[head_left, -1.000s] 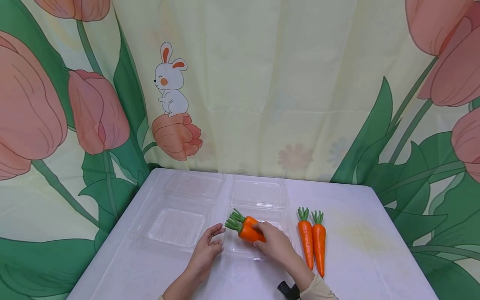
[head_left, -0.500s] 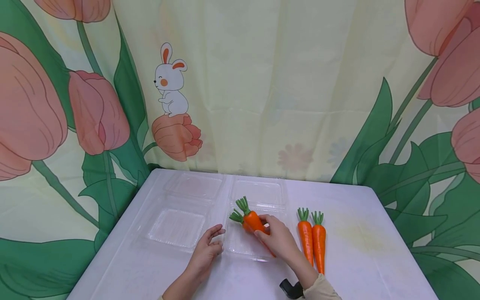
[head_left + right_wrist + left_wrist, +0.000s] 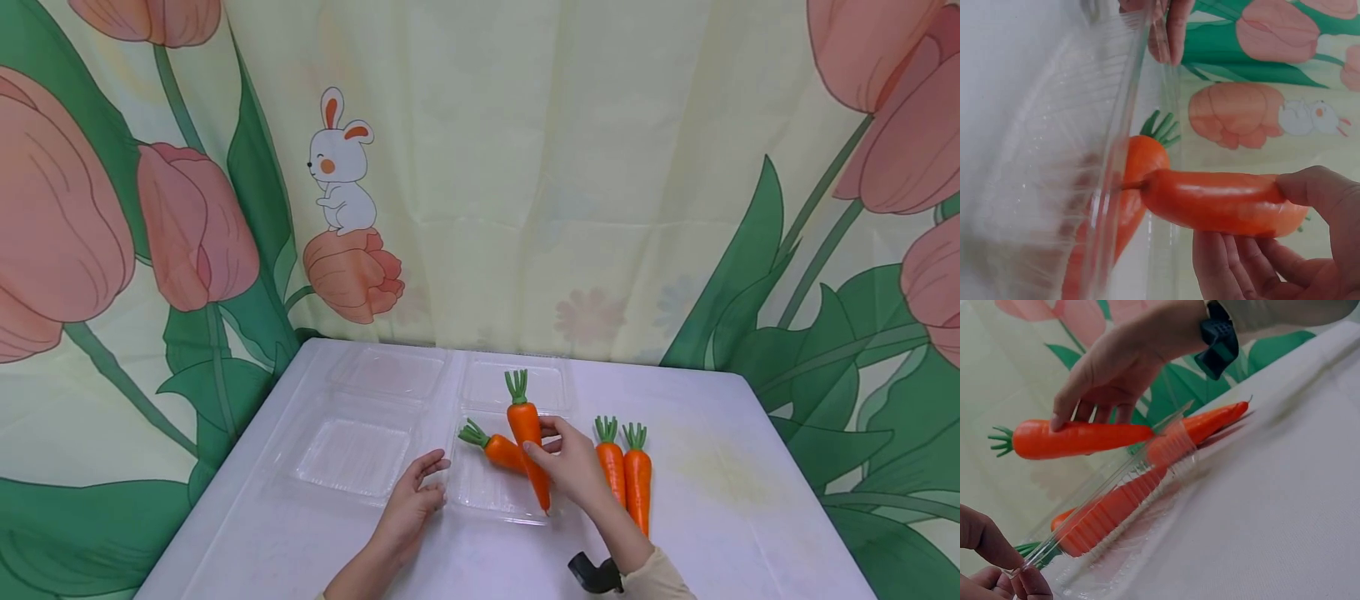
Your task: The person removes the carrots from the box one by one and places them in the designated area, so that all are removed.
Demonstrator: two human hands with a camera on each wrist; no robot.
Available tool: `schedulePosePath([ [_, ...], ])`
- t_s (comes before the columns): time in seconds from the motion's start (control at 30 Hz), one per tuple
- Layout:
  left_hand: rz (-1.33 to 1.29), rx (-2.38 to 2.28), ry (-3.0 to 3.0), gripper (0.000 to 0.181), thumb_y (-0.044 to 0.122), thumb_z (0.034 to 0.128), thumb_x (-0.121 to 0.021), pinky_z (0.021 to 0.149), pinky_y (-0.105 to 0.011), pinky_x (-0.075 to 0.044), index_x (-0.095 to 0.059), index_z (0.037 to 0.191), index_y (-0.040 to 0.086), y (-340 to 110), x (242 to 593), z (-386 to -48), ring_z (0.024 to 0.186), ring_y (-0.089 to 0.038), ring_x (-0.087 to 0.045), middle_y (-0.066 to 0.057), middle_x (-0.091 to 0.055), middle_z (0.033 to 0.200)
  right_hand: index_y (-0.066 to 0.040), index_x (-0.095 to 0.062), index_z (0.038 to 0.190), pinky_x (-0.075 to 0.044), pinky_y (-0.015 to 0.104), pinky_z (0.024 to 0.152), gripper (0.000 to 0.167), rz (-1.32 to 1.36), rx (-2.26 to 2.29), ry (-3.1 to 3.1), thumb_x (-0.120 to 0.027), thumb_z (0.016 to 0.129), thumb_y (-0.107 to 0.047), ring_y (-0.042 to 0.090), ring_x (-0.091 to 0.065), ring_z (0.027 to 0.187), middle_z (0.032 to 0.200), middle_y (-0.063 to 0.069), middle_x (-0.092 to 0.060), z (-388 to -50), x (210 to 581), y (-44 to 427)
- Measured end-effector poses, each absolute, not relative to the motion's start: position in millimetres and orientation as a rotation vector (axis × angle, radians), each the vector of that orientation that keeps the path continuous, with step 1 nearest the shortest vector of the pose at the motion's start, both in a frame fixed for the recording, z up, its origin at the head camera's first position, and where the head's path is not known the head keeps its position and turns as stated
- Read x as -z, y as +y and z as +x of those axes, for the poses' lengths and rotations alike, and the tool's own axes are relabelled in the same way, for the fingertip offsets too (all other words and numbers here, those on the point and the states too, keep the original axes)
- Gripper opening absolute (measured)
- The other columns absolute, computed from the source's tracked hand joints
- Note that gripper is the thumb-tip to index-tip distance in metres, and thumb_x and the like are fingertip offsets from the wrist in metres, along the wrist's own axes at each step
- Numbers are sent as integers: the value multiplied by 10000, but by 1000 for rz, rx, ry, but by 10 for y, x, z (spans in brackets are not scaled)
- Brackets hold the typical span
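Observation:
My right hand (image 3: 573, 462) pinches a carrot (image 3: 525, 423) between thumb and fingers, green top pointing away and tip down, above the right clear plastic container (image 3: 495, 500). A second carrot (image 3: 502, 452) lies slanted in that container, partly behind the held one; its orange body shows through the ribbed wall in the left wrist view. My left hand (image 3: 415, 500) is at the container's left side. In the left wrist view its thumb and fingers (image 3: 997, 547) pinch the rim. The right wrist view shows the held carrot (image 3: 1222, 201) side-on, gripped near its thick end.
Two more carrots (image 3: 639, 483) lie side by side right of the container, partly covered by my right forearm. Another open clear container (image 3: 352, 454) stands to the left. Both lids (image 3: 517, 385) fold back toward the patterned curtain (image 3: 487, 208). A black wrist device (image 3: 596, 573) sits near my right sleeve.
The two carrots were together in my right hand. One now rests in the container; the other has been raised and turned more upright. My left hand has stayed in place.

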State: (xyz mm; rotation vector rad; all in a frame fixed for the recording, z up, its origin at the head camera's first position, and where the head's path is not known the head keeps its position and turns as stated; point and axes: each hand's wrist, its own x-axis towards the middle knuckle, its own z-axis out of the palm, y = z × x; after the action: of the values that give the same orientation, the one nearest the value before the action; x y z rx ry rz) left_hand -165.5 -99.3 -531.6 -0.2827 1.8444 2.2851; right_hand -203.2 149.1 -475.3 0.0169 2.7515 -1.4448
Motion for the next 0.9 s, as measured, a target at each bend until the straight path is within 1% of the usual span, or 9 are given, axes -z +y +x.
schedulePosePath([
  [0.2,-289,-2288,1835,753,-170,800,-506,702,-201,-445,-353,1525,-34,-994,5309,-1647,836,-131,-471,-188,-436,1420,-76,-615,1364,-612,339,717,479,112,1533,2681,-752,938,-247,220,-649,963,1209,100,-678,-2033,4673,1587],
  [0.3,-284,-2285,1836,742,-166,806,-508,707,-202,-443,-361,1521,-32,-1000,5303,-1645,838,-136,-468,-188,-436,1415,-69,-589,1394,-622,365,720,515,175,1553,2635,-745,946,-270,222,-659,965,1240,118,-660,-2014,4626,1656],
  [0.4,-289,-2278,1840,733,-161,812,-507,708,-205,-442,-367,1519,-30,-1009,5300,-1648,844,-142,-462,-185,-442,1411,-39,-558,1426,-632,390,731,554,199,1573,2608,-736,956,-270,232,-678,967,1267,157,-644,-2001,4599,1734],
  [0.6,-315,-2260,1855,726,-157,825,-511,721,-218,-449,-374,1523,-15,-1000,5271,-1662,873,-170,-465,-188,-444,1422,-7,-503,1469,-633,367,707,621,233,1622,2573,-730,970,-298,253,-688,989,1305,223,-603,-1991,4573,1925],
  [0.77,-320,-2254,1854,721,-155,838,-516,728,-226,-455,-370,1529,-11,-992,5267,-1669,887,-182,-468,-186,-444,1423,-5,-467,1496,-633,370,741,664,291,1584,2588,-717,978,-338,271,-679,1019,1337,237,-579,-1934,4543,2136],
  [0.9,-303,-2259,1849,706,-148,847,-519,727,-221,-454,-370,1525,-17,-1002,5296,-1662,877,-171,-469,-183,-444,1413,5,-451,1502,-633,364,753,681,318,1566,2601,-708,981,-348,264,-673,1010,1343,245,-567,-1885,4562,2316],
])
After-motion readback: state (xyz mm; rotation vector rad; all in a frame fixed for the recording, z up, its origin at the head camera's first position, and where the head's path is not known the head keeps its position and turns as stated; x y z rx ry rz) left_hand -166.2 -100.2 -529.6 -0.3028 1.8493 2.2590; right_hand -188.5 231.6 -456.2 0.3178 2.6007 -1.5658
